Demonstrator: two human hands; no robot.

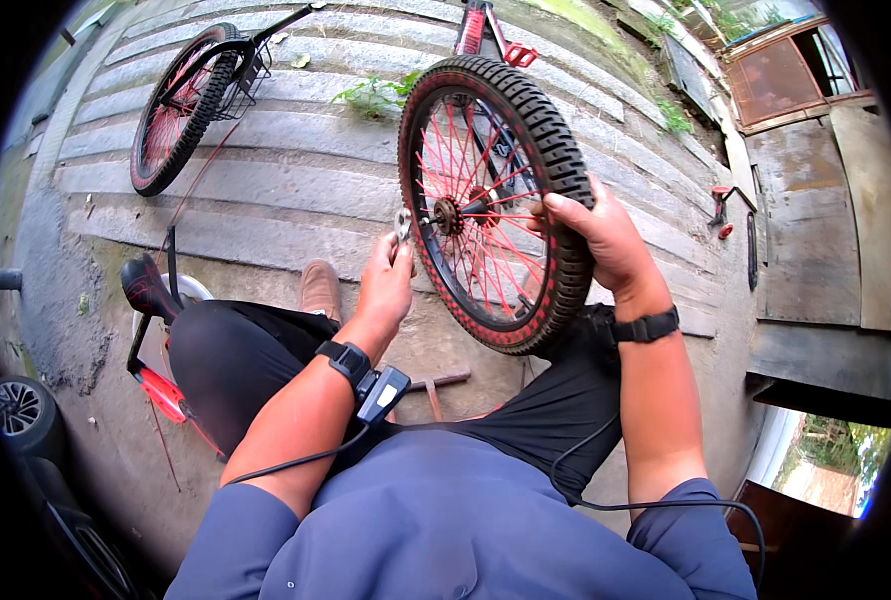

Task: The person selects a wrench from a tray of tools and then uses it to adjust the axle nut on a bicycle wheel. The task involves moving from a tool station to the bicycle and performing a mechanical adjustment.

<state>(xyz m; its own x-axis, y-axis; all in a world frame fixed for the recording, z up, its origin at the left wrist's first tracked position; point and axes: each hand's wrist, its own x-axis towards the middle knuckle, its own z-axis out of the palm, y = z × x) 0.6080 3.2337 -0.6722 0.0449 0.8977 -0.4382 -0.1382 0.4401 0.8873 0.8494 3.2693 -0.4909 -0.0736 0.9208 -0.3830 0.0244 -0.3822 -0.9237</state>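
On a yard of grey slabs, a bicycle wheel stood tilted in front of a person in a blue shirt, its lower edge close by the dark-trousered right thigh. Black frame parts showed through it, though whether the two were joined could not be told. The wheel looked moderately heavy and stiff, likely to swing or roll if let go. Its chunky black tyre appeared to offer the surest hold, knobbly and slightly yielding, with little risk of slipping unless wet. There the right hand clasped the outer edge, thumb laid across the sidewall; the other fingers were mostly hidden, and how hard they pressed could not be told. The left hand was raised on the wheel's other side, thumb and fingers pinched together around a small metal tool, hard and probably smooth, best held by its lower end. Beside the tool's head sat the toothed sprocket, likely greasy; the thin red spokes seemed the easiest part to bend and a poor handhold.
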